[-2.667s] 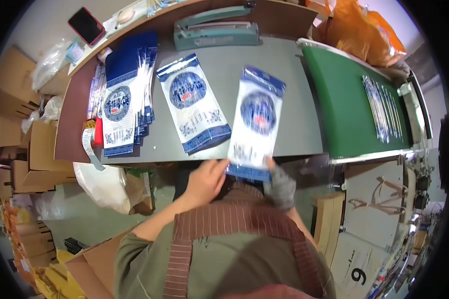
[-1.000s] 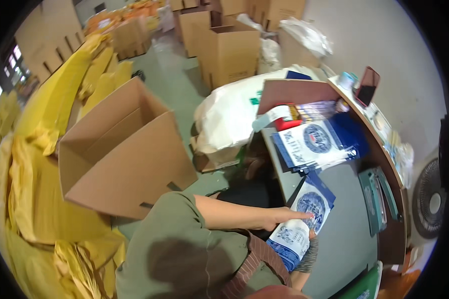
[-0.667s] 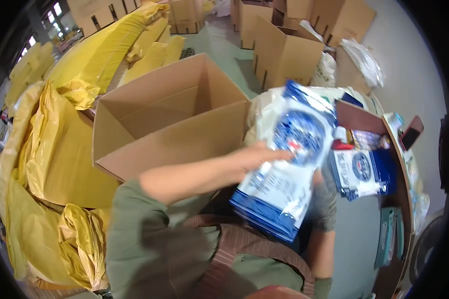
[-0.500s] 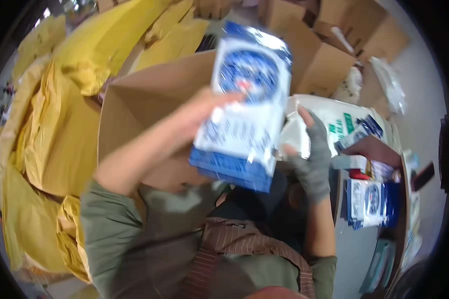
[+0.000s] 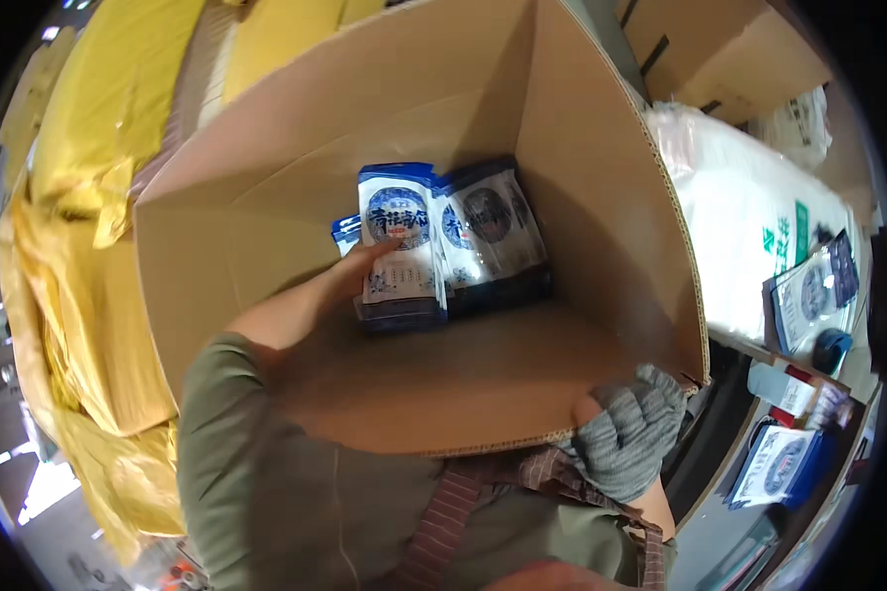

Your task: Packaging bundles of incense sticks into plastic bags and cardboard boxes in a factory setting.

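Cardboard carton (image 5: 611, 197) contains the blue-and-white packet (image 5: 402, 281); we pinch the packet's left edge with our left hand (image 5: 353, 271) and grip the carton's near rim with our gloved right hand (image 5: 626, 433).

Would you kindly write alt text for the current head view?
Bare left hand touching a blue-and-white rectangular plastic packet among others in an open brown cardboard box; right hand, in a grey knitted glove, on the box's near rim.
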### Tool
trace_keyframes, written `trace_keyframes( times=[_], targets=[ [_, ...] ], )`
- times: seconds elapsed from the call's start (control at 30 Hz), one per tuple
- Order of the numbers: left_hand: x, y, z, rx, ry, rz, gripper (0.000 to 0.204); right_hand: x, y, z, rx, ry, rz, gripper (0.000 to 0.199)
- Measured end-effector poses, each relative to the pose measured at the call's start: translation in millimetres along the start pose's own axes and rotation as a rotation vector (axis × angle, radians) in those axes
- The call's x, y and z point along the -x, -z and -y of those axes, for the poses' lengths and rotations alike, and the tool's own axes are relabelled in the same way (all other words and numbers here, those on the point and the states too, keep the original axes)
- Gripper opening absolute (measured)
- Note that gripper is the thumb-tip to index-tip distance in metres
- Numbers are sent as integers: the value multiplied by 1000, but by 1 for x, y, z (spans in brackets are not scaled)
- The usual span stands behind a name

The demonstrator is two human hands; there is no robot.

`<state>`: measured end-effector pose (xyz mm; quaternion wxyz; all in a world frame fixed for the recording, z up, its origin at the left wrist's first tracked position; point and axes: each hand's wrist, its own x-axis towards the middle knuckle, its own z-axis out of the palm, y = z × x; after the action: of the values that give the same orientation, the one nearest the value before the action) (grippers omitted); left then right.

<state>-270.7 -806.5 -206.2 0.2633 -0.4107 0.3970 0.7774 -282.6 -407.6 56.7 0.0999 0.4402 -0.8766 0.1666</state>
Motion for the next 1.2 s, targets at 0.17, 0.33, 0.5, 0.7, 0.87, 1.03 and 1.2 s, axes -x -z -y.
trace_keyframes(
  times=[0.17,0.33,0.5,0.7,0.87,1.03,1.2],
  targets=[
    [-20,8,-23,-99,80,-302,52,-3,2,-1,-79,-10,10,18],
    [41,-76,-94,-490,-403,-265,60,-16,0,10,-60,-77,-46,27],
    [231,-287,-90,-946,-1105,365,49,70,0,31,-120,-300,-277,59],
    [331,-335,14,-1725,-1291,879,66,307,23,95,146,-917,-463,42],
    [308,-415,157,-1673,-935,1390,62,454,21,281,727,-1730,-988,11],
    [277,-503,458,-1470,-783,1793,63,580,71,403,1386,-2037,-966,27],
    [344,-554,726,-1647,-1194,1568,106,687,141,422,1137,-2167,-1034,54]
  ],
)
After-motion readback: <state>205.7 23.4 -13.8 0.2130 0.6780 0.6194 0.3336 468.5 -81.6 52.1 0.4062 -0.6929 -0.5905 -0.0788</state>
